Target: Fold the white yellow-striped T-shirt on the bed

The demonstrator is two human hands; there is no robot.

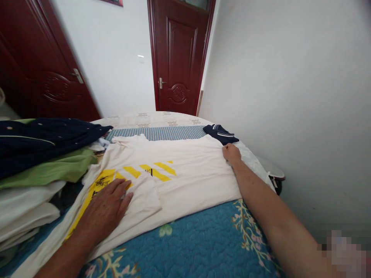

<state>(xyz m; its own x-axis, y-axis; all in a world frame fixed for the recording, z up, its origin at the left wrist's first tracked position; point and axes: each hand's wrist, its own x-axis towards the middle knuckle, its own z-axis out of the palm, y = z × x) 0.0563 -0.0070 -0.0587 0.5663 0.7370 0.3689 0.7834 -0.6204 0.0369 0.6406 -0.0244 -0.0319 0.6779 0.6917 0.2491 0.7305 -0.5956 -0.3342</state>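
A cream-white T-shirt [191,181] with yellow printed stripes lies spread across the bed, and one sleeve or flap [143,197] is folded over its middle. My left hand [102,210] rests flat, palm down, on the yellow print beside that fold, holding nothing. At the shirt's far right edge, my right hand [232,153] has its fingers curled and pinches the fabric. The shirt's underside is hidden.
A stack of navy, green and white clothes [37,166] rises at the left. A small navy garment [220,134] lies past my right hand. The blue floral quilt [185,243] covers the bed, with a white wall [290,88] on the right and dark red doors [178,58] ahead.
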